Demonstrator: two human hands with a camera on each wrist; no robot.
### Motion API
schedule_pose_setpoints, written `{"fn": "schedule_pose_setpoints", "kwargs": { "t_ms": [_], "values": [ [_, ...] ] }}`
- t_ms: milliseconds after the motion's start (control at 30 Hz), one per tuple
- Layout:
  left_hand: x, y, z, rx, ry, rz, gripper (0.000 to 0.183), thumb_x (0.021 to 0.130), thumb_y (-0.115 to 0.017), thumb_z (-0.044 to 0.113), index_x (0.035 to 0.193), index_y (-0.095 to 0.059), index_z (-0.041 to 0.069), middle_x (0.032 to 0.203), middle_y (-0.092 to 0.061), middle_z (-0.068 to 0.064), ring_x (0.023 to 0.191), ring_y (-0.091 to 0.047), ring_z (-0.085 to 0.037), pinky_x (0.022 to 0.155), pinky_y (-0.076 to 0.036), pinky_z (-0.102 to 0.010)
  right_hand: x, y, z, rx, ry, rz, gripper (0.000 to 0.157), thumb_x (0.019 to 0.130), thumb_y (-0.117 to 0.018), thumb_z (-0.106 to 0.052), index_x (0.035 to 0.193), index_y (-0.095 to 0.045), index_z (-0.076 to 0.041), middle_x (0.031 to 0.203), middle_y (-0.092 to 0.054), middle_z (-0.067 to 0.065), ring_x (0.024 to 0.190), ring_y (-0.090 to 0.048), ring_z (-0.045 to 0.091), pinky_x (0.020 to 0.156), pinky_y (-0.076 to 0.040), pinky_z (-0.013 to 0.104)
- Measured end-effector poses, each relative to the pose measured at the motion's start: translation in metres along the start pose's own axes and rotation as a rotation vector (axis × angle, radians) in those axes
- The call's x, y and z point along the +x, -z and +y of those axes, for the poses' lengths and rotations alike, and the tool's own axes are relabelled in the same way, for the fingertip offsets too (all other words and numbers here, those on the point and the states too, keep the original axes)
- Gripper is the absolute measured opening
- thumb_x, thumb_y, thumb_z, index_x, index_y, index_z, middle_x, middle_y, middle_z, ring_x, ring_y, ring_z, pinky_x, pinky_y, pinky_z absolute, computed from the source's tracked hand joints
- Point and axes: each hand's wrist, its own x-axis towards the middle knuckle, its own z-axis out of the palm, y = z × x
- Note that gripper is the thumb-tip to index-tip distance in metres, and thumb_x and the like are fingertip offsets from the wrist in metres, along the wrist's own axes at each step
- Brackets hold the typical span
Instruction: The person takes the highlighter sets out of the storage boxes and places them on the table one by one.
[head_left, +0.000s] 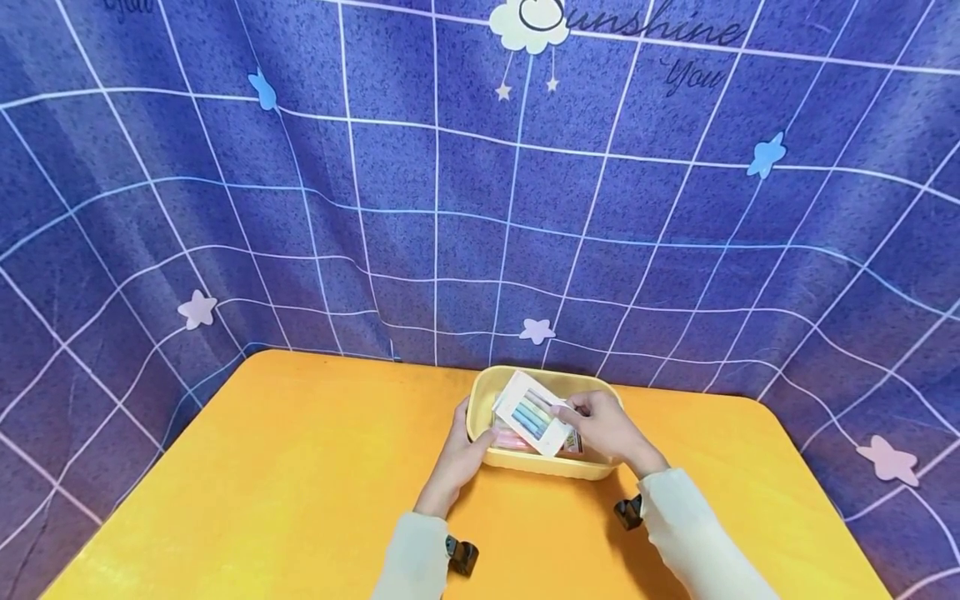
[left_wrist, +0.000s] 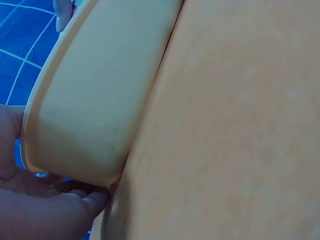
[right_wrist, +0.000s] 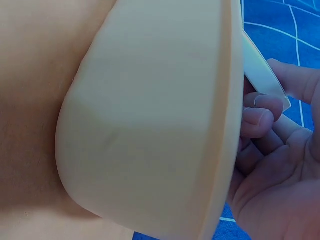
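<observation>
So the right hand (head_left: 603, 423) has a thumb-and-finger pinch on the right edge of a white pack of pens (head_left: 531, 415), with blue, green and yellowish ones showing through its window. The pack sits at a slant over the yellow bin (head_left: 551, 471), its far corner up by the far rim and its near corner by the near rim. Can't tell if it's touching the stuff underneath.

The left hand (head_left: 459, 454) is gripping the left end of the bin, thumb over the rim and fingers round the outside.

Under the pack there's some pink stuff (head_left: 510, 439) toward the near left side of the bin, partly covered, so I can't make out what it is. There's a bit of bare bin floor showing to the right, below the right hand.

The bin is on an orange table (head_left: 337, 475), close to the far edge, so not much room behind it. Way more space on the near side and off to the left, plus a decent stretch on the right. Past the far edge hangs a blue curtain (head_left: 390, 167) with white grid lines and stars.
</observation>
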Motion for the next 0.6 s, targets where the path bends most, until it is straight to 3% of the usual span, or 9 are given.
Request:
{"fn": "schedule_pose_setpoints", "kwargs": {
  "t_ms": [600],
  "values": [
    [0.0, 0.001, -0.002, 0.012, -0.015, 0.001, 0.071, 0.101, -0.058, 0.015, 0.16, -0.018, 0.01, 0.161, -0.033, -0.024, 0.15, -0.031, -0.041, 0.124, -0.023, -0.059, -0.008, -0.001, -0.024, -0.056, 0.003, 0.132, 0.031, 0.095, -0.069, -0.036, 0.069, -0.07, -0.019, 0.055, -0.044, -0.008, 0.053, -0.036, 0.006, 0.052, -0.029, 0.021]
  ]
}}
